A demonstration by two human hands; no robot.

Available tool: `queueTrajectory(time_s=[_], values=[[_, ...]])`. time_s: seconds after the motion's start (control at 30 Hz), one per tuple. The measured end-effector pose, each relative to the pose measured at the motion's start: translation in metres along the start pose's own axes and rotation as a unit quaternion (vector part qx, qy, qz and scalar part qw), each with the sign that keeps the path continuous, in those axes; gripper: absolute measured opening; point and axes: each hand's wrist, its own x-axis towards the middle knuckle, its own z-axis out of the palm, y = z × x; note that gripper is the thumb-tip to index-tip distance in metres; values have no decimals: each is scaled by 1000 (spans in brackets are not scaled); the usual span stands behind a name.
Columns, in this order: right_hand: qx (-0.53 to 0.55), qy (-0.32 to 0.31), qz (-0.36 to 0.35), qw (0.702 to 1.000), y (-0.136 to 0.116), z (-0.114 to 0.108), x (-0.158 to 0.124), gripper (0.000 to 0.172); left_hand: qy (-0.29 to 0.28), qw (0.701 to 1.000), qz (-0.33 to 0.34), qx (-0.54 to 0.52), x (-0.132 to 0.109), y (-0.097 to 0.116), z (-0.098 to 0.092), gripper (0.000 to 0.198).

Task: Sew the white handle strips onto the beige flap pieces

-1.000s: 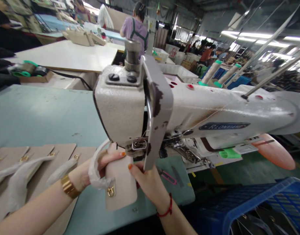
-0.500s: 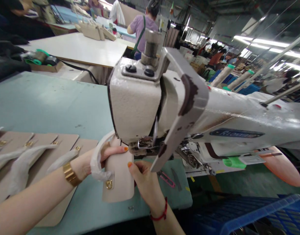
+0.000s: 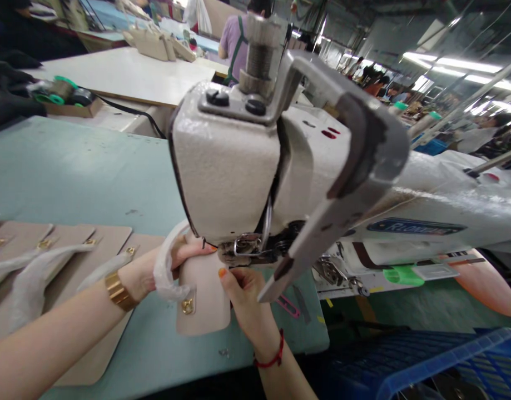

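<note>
A beige leather bag panel (image 3: 207, 291) lies under the head of the sewing machine (image 3: 226, 178), its far end hidden beneath the machine. A gold fitting (image 3: 188, 305) joins it to a strap handle (image 3: 164, 272) wrapped in white film. My left hand (image 3: 189, 253) grips the panel's far left part, forefinger stretched toward the presser foot area, with the handle looped in front of the wrist. On the right edge, my right hand (image 3: 247, 294) pinches the panel, thumb on top and fingers partly hidden. Needle and stitch line are hidden.
Several similar beige panels (image 3: 113, 244) with wrapped handles overlap on the left of the green tabletop (image 3: 72, 166). Pink thread snips (image 3: 288, 305) lie right of my right hand. A blue crate (image 3: 405, 355) stands lower right. Another person (image 3: 234, 41) is beyond the white table (image 3: 134, 69).
My view has shifted, so the machine head looks larger and its guard bar sits farther right. The panel and right hand appear slightly higher. Both hands keep their hold.
</note>
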Motion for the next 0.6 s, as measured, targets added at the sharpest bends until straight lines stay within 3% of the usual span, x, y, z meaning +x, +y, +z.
queueTrajectory(time_s=[0.1, 0.3, 0.6], values=[[2, -5, -5, 1000, 0, 0, -1, 40, -17, 1000, -5, 3, -1, -1, -1, 53], [9, -14, -9, 1000, 1, -1, 0, 40, 14, 1000, 13, 9, -4, 7, 10, 58], [-20, -14, -7, 1000, 4, -3, 0, 45, 15, 1000, -5, -5, -1, 2, 5, 44]])
